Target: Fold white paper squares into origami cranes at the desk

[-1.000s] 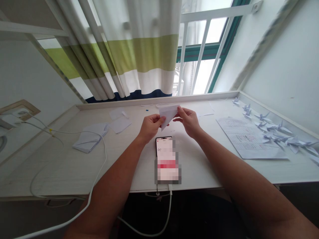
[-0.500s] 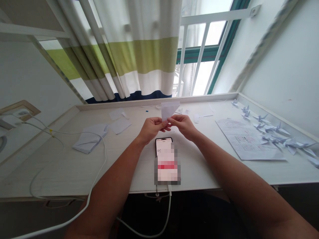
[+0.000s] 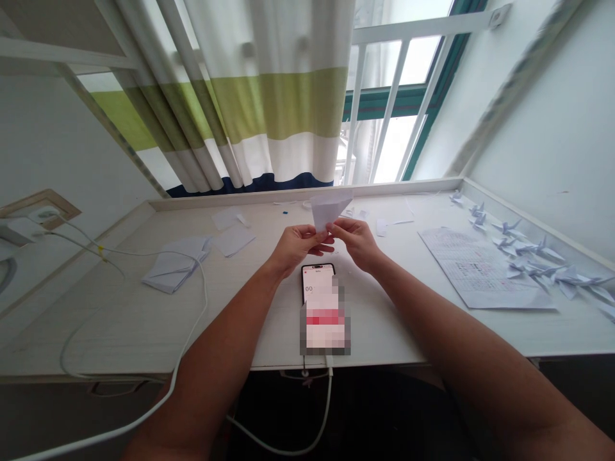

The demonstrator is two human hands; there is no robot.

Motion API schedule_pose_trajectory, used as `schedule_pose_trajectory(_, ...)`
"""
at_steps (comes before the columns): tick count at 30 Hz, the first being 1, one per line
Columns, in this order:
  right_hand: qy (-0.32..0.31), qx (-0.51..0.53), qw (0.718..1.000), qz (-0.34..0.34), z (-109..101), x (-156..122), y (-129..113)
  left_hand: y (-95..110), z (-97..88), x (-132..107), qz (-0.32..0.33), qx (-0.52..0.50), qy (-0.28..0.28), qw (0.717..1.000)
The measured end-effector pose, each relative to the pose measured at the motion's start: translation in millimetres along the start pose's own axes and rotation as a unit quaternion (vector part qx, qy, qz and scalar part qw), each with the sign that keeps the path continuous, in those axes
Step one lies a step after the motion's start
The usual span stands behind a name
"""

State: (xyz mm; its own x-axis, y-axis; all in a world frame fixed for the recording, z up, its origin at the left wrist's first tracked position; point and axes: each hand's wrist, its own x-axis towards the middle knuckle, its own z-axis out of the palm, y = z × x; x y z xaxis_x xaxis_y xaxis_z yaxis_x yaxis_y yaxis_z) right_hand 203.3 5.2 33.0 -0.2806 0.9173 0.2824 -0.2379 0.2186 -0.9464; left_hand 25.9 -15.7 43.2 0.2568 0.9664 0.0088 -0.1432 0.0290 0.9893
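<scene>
I hold a folded white paper triangle [image 3: 329, 208] in the air above the desk, its narrow tip pointing down. My left hand [image 3: 295, 246] pinches that lower tip from the left. My right hand [image 3: 353, 240] pinches the same tip from the right, so the fingertips nearly meet. The wide edge of the paper stands up toward the window. Right below my hands a phone [image 3: 323, 307] lies flat on the white desk [image 3: 240, 301], screen lit, with a white cable plugged into its near end.
A stack of white paper squares [image 3: 175, 269] lies at the left, with loose sheets [image 3: 233, 238] behind it. A printed sheet [image 3: 483, 269] and several folded paper cranes [image 3: 526, 253] line the right side. A white cable [image 3: 192, 320] loops over the left part. Curtain and barred window stand behind.
The paper went from lying sideways between my hands to standing upright. My hands closed in together on its lower tip.
</scene>
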Motion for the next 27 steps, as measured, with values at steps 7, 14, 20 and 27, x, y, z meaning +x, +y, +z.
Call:
schedule_pose_trajectory(7,0.026,0.008,0.999,-0.024,1.9,0.8,2.4,-1.6,0.3,0.6,0.004,0.003,0.008,1.0)
schedule_pose_trajectory(14,0.159,-0.014,0.986,-0.047,-12.2,9.1,0.7,-3.8,-0.6,0.2,-0.007,0.047,-0.007,0.999)
schedule_pose_trajectory(20,0.182,-0.003,0.982,-0.05,-14.0,10.6,-1.1,-3.4,-1.4,0.0,0.005,0.064,-0.014,0.998)
schedule_pose_trajectory(27,0.185,0.021,0.982,-0.036,-10.5,7.9,-4.5,-2.7,-0.6,-0.9,0.007,0.067,-0.007,0.998)
